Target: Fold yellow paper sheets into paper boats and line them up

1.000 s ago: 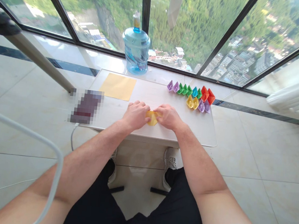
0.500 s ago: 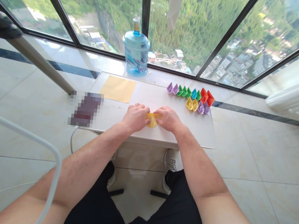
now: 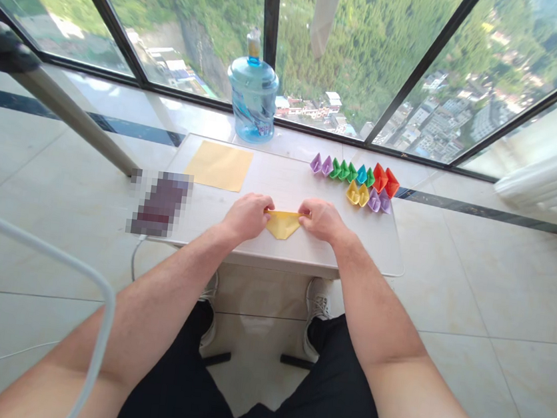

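A folded yellow paper [image 3: 282, 223] hangs between my two hands over the near part of the small white table [image 3: 385, 248]. My left hand [image 3: 246, 214] pinches its left end with closed fingers. My right hand [image 3: 321, 218] pinches the right end the same way. The paper is stretched wide with a point hanging down. Several finished paper boats [image 3: 357, 174] in purple, green, blue, red and yellow stand in two rows at the table's far right. A flat yellow sheet [image 3: 219, 165] lies at the far left.
A blue water jug [image 3: 251, 98] stands on the sill behind the table, before large windows. A blurred dark object [image 3: 159, 203] lies on the table's left edge. A white cable [image 3: 75, 266] curves at left. My legs and shoes are below the table.
My hands have moved apart, pulling the yellow paper from a small bunched shape into a wider form with a downward point.
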`<state>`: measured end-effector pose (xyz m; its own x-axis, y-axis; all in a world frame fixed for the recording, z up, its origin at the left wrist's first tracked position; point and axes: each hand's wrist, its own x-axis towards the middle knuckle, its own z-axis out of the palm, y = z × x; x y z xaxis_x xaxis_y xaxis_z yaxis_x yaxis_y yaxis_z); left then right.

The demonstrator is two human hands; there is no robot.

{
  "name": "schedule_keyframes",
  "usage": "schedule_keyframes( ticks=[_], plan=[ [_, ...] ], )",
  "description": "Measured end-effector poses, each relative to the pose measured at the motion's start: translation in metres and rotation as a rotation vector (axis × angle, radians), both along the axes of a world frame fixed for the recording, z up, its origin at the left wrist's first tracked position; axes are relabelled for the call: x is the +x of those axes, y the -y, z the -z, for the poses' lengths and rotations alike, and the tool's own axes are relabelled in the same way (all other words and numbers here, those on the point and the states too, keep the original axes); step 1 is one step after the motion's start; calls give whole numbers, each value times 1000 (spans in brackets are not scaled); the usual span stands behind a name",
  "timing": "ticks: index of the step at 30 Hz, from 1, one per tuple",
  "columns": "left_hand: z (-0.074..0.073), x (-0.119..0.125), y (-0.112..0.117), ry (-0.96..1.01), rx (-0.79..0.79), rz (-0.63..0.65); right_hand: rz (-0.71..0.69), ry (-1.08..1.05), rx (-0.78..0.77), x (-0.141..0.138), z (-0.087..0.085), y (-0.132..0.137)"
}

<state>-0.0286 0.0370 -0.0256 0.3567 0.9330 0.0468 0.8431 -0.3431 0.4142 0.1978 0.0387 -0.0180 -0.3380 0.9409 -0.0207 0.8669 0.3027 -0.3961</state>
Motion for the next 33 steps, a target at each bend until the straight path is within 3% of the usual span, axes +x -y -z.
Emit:
schedule_keyframes(
  ticks=[11, 16, 19, 24, 33],
  plan=[
    [-1, -14, -4, 39, -59, -88, 106, -120, -49, 8, 3, -2],
    [-6, -8, -4, 214, -134, -167, 119, -310, -30, 2, 8, -2],
    [-9, -7, -4, 267, -133, -164, 123, -422, -30, -2, 8, -1],
    [-15, -4, -2, 181, 64, -135, 136, -597, -82, -6, 6, -1],
    [-7, -5, -4, 291, 3, -71, 111, -707, -93, -9, 6, 1]
  ],
)
